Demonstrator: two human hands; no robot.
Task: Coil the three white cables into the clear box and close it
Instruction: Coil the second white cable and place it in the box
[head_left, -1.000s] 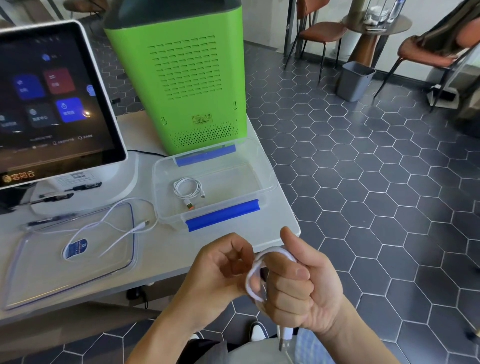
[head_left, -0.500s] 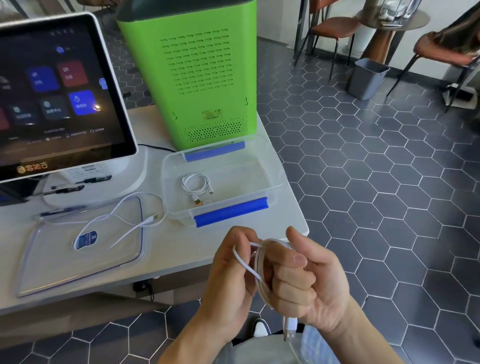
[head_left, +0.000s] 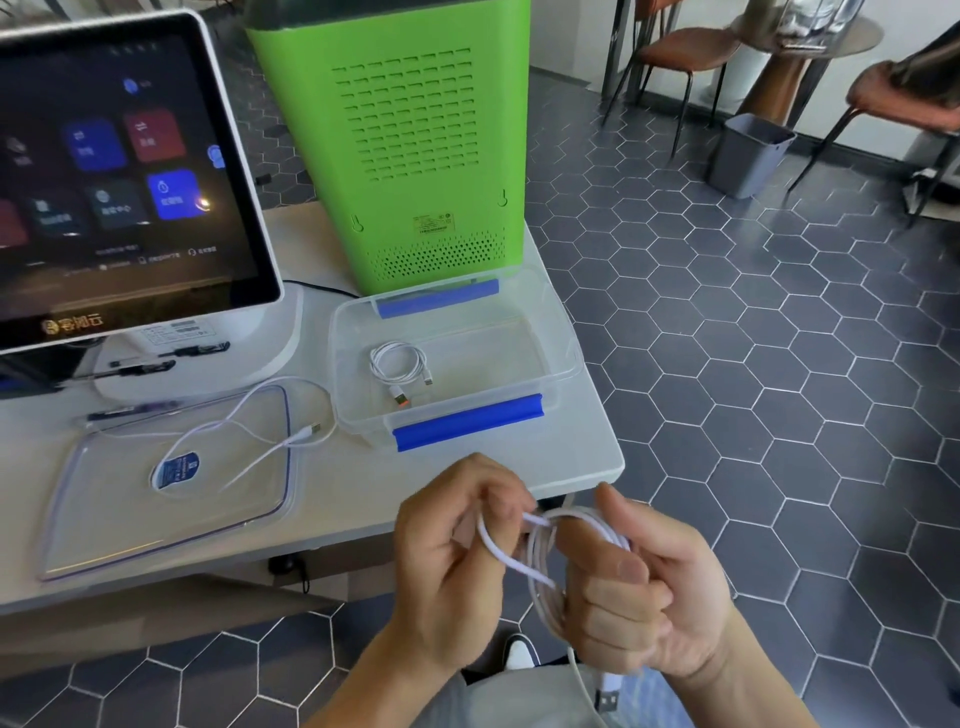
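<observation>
A white cable (head_left: 540, 571) is wound in loops around the fingers of my right hand (head_left: 639, 587), below the table's front edge. My left hand (head_left: 452, 556) pinches the cable's free strand next to those loops; its USB plug dangles under my right hand. The clear box (head_left: 561, 343) with blue latches stands open on the table's right end, and one coiled white cable (head_left: 397, 361) lies inside it. A third white cable (head_left: 249, 436) sprawls loose across the clear lid (head_left: 104, 519), which lies flat to the left of the box.
A touchscreen terminal (head_left: 124, 171) on a white stand fills the table's left back. A tall green machine (head_left: 400, 140) stands right behind the box. Several pens lie near the lid. Beyond the table's right edge are hexagon floor tiles, a grey bin (head_left: 748, 156) and chairs.
My left hand has drawn the free strand out and around the loops held on my right hand. The view has shifted slightly; the box and the other cables have not moved.
</observation>
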